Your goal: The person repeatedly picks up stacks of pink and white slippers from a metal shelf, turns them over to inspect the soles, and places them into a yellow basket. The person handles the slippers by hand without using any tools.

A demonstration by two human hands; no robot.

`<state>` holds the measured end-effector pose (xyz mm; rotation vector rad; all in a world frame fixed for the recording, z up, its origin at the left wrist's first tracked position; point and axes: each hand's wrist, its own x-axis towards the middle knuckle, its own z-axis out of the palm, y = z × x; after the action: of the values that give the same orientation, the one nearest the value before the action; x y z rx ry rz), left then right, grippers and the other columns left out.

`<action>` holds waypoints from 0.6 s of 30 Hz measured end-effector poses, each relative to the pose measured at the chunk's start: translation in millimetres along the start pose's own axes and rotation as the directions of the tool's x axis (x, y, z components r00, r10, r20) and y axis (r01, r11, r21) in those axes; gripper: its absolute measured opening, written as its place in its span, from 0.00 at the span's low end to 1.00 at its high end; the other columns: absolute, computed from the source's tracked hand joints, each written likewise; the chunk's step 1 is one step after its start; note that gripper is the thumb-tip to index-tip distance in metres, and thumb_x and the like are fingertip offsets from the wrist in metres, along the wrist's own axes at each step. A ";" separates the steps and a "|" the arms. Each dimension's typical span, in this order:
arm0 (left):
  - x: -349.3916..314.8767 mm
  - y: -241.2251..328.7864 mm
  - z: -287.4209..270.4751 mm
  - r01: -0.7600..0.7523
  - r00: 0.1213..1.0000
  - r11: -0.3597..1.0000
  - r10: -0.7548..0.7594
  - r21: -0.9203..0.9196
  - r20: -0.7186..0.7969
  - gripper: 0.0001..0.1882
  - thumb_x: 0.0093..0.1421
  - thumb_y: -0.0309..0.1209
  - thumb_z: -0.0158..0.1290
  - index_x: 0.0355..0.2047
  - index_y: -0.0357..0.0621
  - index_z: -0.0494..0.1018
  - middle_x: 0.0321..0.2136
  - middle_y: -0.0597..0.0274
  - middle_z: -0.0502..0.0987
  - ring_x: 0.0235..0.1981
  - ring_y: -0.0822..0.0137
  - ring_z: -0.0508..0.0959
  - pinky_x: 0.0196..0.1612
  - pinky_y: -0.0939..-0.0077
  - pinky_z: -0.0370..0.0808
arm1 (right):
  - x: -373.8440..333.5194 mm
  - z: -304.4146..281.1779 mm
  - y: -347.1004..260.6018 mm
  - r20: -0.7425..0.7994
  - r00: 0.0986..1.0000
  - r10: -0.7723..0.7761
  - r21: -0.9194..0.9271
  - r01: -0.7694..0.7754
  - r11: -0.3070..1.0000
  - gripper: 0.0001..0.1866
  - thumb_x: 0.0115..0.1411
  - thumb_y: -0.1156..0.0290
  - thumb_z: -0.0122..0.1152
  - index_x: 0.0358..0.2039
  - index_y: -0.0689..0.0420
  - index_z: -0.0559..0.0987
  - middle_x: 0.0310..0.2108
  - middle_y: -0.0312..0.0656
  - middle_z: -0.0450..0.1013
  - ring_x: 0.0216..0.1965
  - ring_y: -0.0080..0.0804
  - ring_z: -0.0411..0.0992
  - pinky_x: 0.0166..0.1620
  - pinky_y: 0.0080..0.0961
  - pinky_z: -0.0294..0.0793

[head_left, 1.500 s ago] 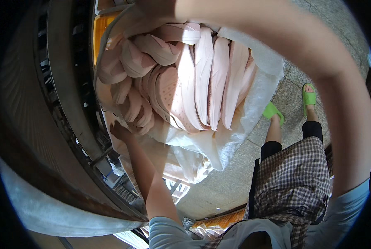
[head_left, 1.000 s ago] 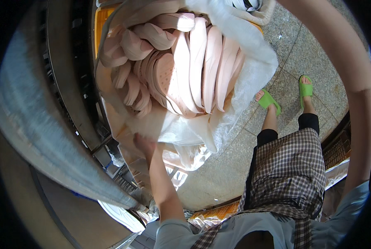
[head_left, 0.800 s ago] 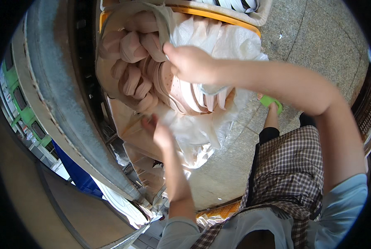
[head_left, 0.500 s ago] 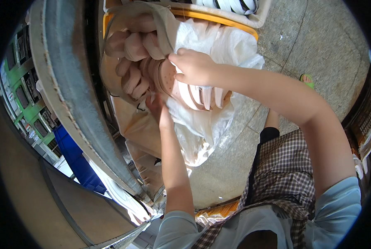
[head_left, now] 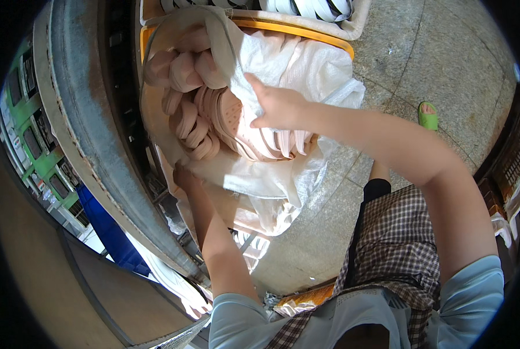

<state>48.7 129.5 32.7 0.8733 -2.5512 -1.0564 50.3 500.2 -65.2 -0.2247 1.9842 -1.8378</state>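
A white woven sack (head_left: pixel 260 177) lies open inside a yellow-rimmed crate (head_left: pixel 295 34), its mouth showing pale pink foam clogs (head_left: pixel 232 113), some with small holes in the top. At the sack's near left edge, my left hand (head_left: pixel 185 176) is in shadow, its fingers bunched on the rim of the cloth. My right hand (head_left: pixel 282 108) hovers over the right side of the mouth, thumb and fingers apart, beside the folded-back cloth. The lower clogs are hidden by the sack.
Beyond the crate stands a pale crate (head_left: pixel 359 23) holding black-and-white pieces. A long metal rail (head_left: pixel 88 104) runs along the left, with a blue bin (head_left: pixel 106 227) past it. A foot in a green slipper (head_left: pixel 428 116) rests on the grey floor at right.
My left hand has moved left and nearer to me along the sack's rim. My right hand has let go of the cloth and spread its fingers. More of the clogs now shows.
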 end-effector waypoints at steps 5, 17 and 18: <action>-34.6 3.6 14.2 -0.400 0.908 0.781 0.408 0.479 0.094 0.19 0.61 0.36 0.44 0.29 0.26 0.70 0.30 0.49 0.73 0.28 0.60 0.72 0.30 0.66 0.70 | -7.0 15.3 -8.9 0.121 0.992 -0.040 0.315 0.000 0.949 0.39 0.51 0.76 0.53 0.62 0.64 0.47 0.27 0.56 0.73 0.29 0.50 0.73 0.33 0.37 0.72; -16.4 9.7 54.7 -0.326 0.944 0.881 0.320 0.344 0.076 0.20 0.63 0.36 0.42 0.43 0.25 0.63 0.37 0.42 0.69 0.37 0.54 0.72 0.38 0.67 0.71 | -18.4 98.1 -10.9 0.053 0.994 -0.093 -0.015 0.094 0.995 0.37 0.57 0.71 0.46 0.63 0.66 0.43 0.25 0.53 0.71 0.27 0.48 0.72 0.31 0.40 0.71; -26.5 9.4 52.8 -0.297 0.955 0.925 0.287 0.235 0.078 0.20 0.63 0.35 0.43 0.46 0.26 0.63 0.42 0.41 0.67 0.38 0.55 0.72 0.39 0.68 0.71 | -18.2 104.5 -15.6 0.034 0.999 -0.037 0.049 0.035 0.998 0.37 0.57 0.71 0.47 0.63 0.66 0.43 0.26 0.54 0.71 0.28 0.48 0.72 0.31 0.40 0.70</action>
<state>42.9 180.6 2.0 0.4996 -2.7760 -0.6890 106.9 410.4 -49.9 -0.2771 1.9218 -1.8893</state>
